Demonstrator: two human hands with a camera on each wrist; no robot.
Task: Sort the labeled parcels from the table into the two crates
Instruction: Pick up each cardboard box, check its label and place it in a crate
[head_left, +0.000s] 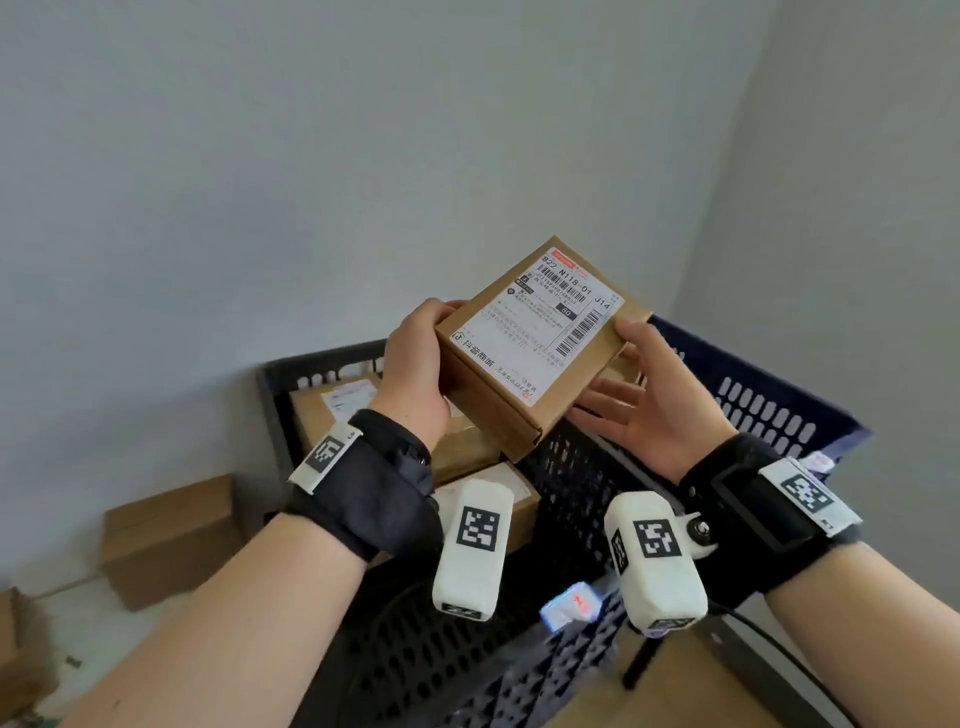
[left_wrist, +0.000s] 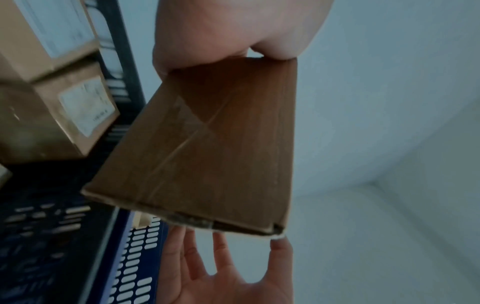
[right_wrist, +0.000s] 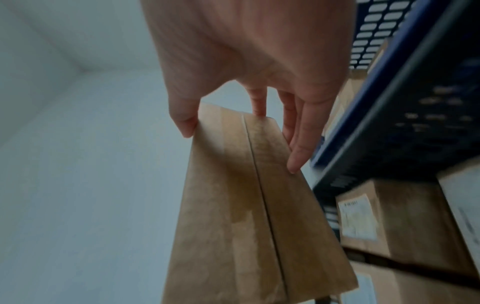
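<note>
A brown cardboard parcel (head_left: 535, 343) with a white barcode label on top is held up over two crates. My left hand (head_left: 415, 358) grips its left end, thumb on the top edge and fingers hidden below. My right hand (head_left: 644, 395) touches the right end with straight, spread fingers under it and the thumb against the edge. The left wrist view shows the parcel's (left_wrist: 207, 144) underside, and the right wrist view its taped seam (right_wrist: 246, 205). Below stand a black crate (head_left: 311, 364) on the left and a blue crate (head_left: 769, 405) on the right.
Several labelled cardboard parcels (head_left: 332, 410) lie stacked in the black crate. More brown boxes (head_left: 166, 535) sit outside it at the lower left. A grey wall rises close behind the crates. A brown surface (head_left: 675, 691) shows at the bottom right.
</note>
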